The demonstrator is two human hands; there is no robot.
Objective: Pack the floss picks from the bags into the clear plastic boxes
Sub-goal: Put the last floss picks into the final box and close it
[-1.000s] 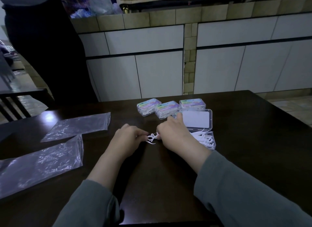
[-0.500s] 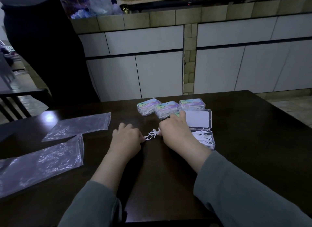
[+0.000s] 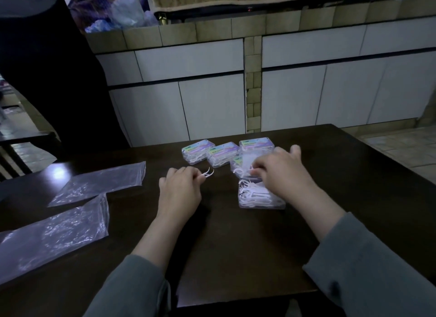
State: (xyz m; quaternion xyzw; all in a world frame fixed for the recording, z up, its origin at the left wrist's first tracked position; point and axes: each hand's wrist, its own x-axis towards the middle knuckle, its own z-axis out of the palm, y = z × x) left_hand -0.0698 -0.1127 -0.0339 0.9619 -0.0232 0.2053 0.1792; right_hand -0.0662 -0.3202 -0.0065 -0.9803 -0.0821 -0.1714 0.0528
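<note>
Floss picks (image 3: pixel 253 194) lay heaped in the open clear box (image 3: pixel 259 202) near the middle of the table (image 3: pixel 354 187), and a couple more (image 3: pixel 208 173) stuck out from the pinched fingertips of the left hand (image 3: pixel 180 187). A moment earlier both hands had been close together over a small white cluster between them, just left of the box. By now they had parted: the left hand stayed where it was, keeping its picks, while the right hand (image 3: pixel 282 172) had moved off to the far side of the box, where the lid (image 3: pixel 245 162) was. Its fingers were curled down over the lid's edge with some picks showing white beneath them, the thumb lifted clear; whether it was gripping the lid, picks, or both I could not tell, as that part was blurred.

Behind stood three closed boxes (image 3: pixel 224 152) in a row, each with a coloured label and white picks visible inside. Two flat plastic bags (image 3: pixel 94 182) lay well off to the left, looking emptied.

To my eye the cluster had been split, one share carried to the box and one held back. That suggested the fourth box was nearly filled, with the last picks to go in and the lid to close. Loose picks straddling the rim seemed likely to stop the lid shutting cleanly.
</note>
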